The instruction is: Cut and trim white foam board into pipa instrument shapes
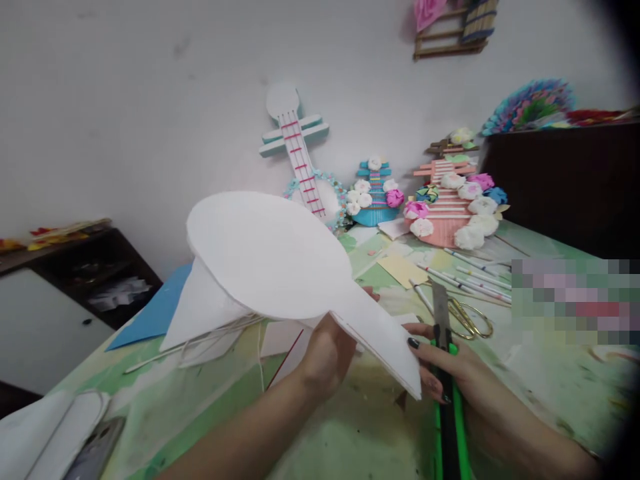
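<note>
A white round-bodied cutout with a tapering neck (270, 253), in what looks like foam board, is held up above the table, tilted toward me. My left hand (330, 353) grips it from underneath where the body narrows, and most of its fingers are hidden behind the piece. In my right hand (470, 373) is a green and black utility knife (447, 413), its blade out and pointing away from me. The thumb and fingers of that hand also touch the lower end of the neck.
Gold-handled scissors (470, 319) and several white pens (475, 283) lie at the right. Behind stand decorated model instruments, one white (304, 160), one blue (374, 200), one pink (447, 213). A phone (97, 450) and white pieces (50, 427) lie front left, blue sheet (150, 317) behind them.
</note>
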A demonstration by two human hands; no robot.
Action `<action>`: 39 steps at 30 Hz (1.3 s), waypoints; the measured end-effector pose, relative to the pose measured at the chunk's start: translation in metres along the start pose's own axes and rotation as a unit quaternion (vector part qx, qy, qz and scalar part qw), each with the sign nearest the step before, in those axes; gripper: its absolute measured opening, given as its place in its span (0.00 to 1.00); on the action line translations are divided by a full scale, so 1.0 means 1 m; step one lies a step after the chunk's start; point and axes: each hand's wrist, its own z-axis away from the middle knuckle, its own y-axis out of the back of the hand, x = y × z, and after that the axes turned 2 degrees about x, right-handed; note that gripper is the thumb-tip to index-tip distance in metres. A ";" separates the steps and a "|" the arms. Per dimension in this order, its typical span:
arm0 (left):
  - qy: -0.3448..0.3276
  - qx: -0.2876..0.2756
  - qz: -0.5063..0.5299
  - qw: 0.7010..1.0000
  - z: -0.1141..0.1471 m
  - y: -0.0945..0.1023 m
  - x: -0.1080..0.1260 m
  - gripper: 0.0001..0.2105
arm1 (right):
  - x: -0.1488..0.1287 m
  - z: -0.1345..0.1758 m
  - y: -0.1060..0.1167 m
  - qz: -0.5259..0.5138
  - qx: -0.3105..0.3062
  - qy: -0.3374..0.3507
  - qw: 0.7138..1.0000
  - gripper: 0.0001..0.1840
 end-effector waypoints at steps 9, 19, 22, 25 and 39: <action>-0.042 0.042 0.062 0.996 -0.005 0.002 -0.007 0.12 | 0.003 0.001 -0.004 0.092 -0.048 0.002 0.995 0.17; 0.055 0.134 0.077 0.986 -0.013 0.011 -0.005 0.10 | -0.021 0.003 0.015 0.052 0.001 0.083 0.995 0.15; 0.071 0.159 0.055 0.983 -0.013 0.014 -0.008 0.08 | -0.032 0.006 0.027 0.118 0.032 0.164 0.979 0.15; 0.068 0.189 0.041 0.979 -0.015 0.016 -0.011 0.07 | -0.042 0.012 0.036 0.324 0.099 0.315 0.887 0.14; 0.051 0.306 -0.039 0.950 -0.008 0.005 -0.013 0.18 | -0.006 0.023 -0.004 0.696 -0.134 0.440 0.550 0.22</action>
